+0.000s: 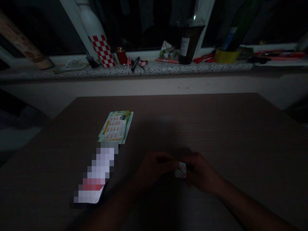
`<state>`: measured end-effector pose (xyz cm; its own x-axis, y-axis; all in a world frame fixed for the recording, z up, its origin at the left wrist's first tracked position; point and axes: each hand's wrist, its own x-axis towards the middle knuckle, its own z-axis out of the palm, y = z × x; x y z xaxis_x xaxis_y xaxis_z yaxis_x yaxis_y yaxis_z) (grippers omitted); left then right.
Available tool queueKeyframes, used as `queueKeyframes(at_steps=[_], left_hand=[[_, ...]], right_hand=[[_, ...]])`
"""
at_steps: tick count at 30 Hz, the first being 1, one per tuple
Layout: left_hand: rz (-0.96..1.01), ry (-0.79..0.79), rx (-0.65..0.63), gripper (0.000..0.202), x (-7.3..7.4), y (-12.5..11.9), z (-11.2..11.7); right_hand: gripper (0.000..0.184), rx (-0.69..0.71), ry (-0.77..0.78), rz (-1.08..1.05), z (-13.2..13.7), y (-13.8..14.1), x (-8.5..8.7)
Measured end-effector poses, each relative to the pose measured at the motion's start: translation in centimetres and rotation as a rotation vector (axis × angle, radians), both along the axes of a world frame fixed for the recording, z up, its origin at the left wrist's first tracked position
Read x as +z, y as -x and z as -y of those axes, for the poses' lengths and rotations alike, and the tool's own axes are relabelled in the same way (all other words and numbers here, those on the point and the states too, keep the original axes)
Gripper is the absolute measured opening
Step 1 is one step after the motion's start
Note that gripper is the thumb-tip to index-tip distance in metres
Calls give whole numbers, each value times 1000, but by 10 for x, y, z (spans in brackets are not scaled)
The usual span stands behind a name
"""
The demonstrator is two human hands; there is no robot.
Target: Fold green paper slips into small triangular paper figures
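Note:
Between my two hands is a small folded piece of printed paper (181,170), whitish with orange and green print and crease lines across its face. My left hand (157,166) pinches its left edge, thumb in front. From the other side my right hand (198,171) grips the right edge, its fingers partly behind the paper and in dark shadow. Both hands are just above the brown wooden table (216,128). To the left lies a stack of printed calendar cards (114,127), and nearer to me a lit phone (97,175) with a blurred-out screen.
Along the granite windowsill (154,69) behind the table stand a red-and-white checkered bottle (98,38), a small red bottle (121,56), a dark labelled pouch (189,45), a folded paper piece (166,48), a yellow tape roll (226,56) and a green bottle (243,25). The room is dim.

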<state>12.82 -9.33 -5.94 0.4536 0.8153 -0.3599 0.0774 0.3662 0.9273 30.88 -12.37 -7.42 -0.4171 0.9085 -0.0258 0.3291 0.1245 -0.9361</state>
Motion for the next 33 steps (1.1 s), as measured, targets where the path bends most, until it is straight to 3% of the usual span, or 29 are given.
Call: queueKeyframes(at_steps=[9, 21, 27, 33], left_hand=[[77, 36, -24, 16, -1, 1, 2], [40, 3, -34, 18, -1, 1, 2], [35, -10, -24, 20, -2, 1, 1], [93, -26, -22, 23, -4, 2, 0]], right_hand=[[18, 80, -79, -12, -2, 2, 4], [18, 115, -53, -10, -2, 0, 4], [17, 103, -5, -55, -3, 1, 4], [15, 16, 172, -142, -2, 0, -3]])
